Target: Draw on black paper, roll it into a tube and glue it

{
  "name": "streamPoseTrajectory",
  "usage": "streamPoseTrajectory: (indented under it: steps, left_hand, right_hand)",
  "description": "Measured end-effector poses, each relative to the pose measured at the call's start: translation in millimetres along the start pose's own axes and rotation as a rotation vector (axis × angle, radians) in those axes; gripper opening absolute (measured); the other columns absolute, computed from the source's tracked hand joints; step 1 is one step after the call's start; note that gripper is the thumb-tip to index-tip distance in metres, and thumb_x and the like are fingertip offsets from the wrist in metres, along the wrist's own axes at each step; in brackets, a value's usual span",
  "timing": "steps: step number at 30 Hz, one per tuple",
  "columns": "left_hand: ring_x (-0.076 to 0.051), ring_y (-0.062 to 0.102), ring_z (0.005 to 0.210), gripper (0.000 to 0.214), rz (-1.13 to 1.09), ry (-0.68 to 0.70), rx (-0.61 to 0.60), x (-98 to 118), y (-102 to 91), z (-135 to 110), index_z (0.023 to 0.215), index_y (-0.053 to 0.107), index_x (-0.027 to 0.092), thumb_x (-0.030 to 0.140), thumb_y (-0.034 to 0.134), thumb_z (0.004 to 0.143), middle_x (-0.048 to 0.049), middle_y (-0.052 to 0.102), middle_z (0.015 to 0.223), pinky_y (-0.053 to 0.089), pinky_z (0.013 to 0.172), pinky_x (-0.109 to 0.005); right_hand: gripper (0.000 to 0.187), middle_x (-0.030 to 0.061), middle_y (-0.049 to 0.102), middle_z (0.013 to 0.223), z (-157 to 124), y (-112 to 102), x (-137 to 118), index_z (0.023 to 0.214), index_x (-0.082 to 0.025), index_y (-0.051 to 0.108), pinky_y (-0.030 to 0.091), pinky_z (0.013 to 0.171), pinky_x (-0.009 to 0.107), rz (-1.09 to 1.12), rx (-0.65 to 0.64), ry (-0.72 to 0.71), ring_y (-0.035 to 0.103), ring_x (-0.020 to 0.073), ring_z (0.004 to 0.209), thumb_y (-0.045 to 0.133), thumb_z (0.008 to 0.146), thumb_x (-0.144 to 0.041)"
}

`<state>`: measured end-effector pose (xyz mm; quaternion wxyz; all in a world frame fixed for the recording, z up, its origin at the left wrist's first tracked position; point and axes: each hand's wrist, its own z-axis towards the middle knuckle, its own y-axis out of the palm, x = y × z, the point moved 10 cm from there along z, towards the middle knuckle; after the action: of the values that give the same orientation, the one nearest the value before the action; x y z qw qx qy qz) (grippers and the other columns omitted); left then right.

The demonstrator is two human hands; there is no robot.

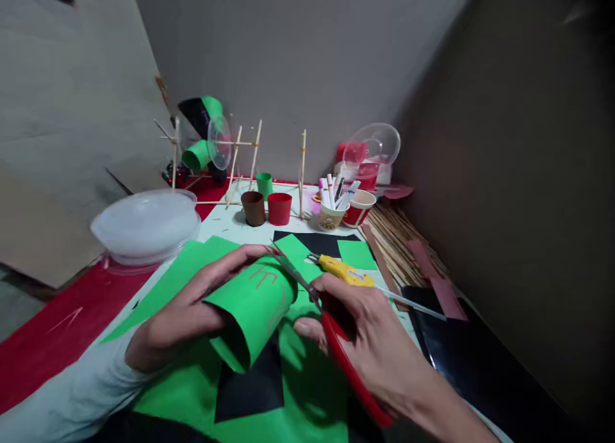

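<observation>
Reference: clock face centred on the green paper roll, 12 pointing away from the person.
Green paper roll (252,308): a sheet curled into an open tube, held off the table at centre, open end towards 7 o'clock; faint pencil marks on its outer face.
Left hand (187,315): at 9 o'clock, wrapped over the tube, fingers laid along its upper side and pressed on it so the curl stays shut.
Right hand (379,340): at 4 o'clock, fingers closed on the red handles.
Scissors (331,331): red handles at 4 o'clock, grey blades running up to 1 o'clock and meeting the tube's far rim; whether the blades are parted cannot be told.
Green sheet (307,398): flat on the table under both hands, 6 o'clock.
Black paper square (250,388): on the green sheet, just beneath the tube, 6 o'clock.
Yellow-handled tool (343,270): lying at 2 o'clock, just beyond the right hand.
Clear plastic bowl (147,225): upturned, 10 o'clock.
Brown cup (253,208), red cup (279,208): side by side, 12 o'clock.
Marker cup (332,216): 1 o'clock, pens upright.
Stick frame (302,174): upright skewers behind the cups, 12 o'clock.
Stick bundle (398,238): 2 o'clock, by the wall.
Red sheet (62,328): 9 o'clock, table edge.
</observation>
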<state>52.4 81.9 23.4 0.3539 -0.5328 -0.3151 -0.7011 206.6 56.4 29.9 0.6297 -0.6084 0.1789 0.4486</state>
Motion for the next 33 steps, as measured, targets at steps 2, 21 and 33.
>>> streamPoseTrajectory:
  steps: [2,21,33]
  left_hand:
    - [-0.012,0.064,0.126,0.047,-0.042,0.02,-0.021,4.3,3.1,0.8,0.127,0.069,0.046,0.028,0.074,0.084,0.0179,0.072,0.13,0.049,0.099,-0.012]
    - [-0.028,0.061,0.129,0.054,0.124,0.029,-0.026,11.4,-5.5,2.6,0.131,0.066,0.039,0.03,0.067,0.078,0.0086,0.067,0.136,0.051,0.104,-0.029]
    - [-0.023,0.061,0.13,0.044,0.041,-0.16,0.073,-12.2,-15.4,-1.8,0.13,0.063,0.042,0.024,0.067,0.09,0.0086,0.066,0.136,0.053,0.098,-0.02]
  right_hand:
    - [0.03,-0.0095,0.039,0.06,-2.7,1.0,2.6,0.079,-0.022,0.054,0.028,0.053,0.024,0.008,-0.008,0.023,0.033,0.01,0.056,0.072,0.091,-0.043]
    - [0.031,-0.0082,0.045,0.059,-4.1,2.4,4.7,0.075,-0.023,0.049,0.031,0.054,0.025,-0.066,0.004,0.0,0.035,0.0107,0.053,0.065,0.094,-0.04]
    - [0.044,-0.0084,0.041,0.065,-1.5,3.1,0.4,0.073,-0.023,0.042,0.027,0.055,0.027,-0.084,-0.005,-0.044,0.035,0.0114,0.06,0.074,0.089,-0.048]
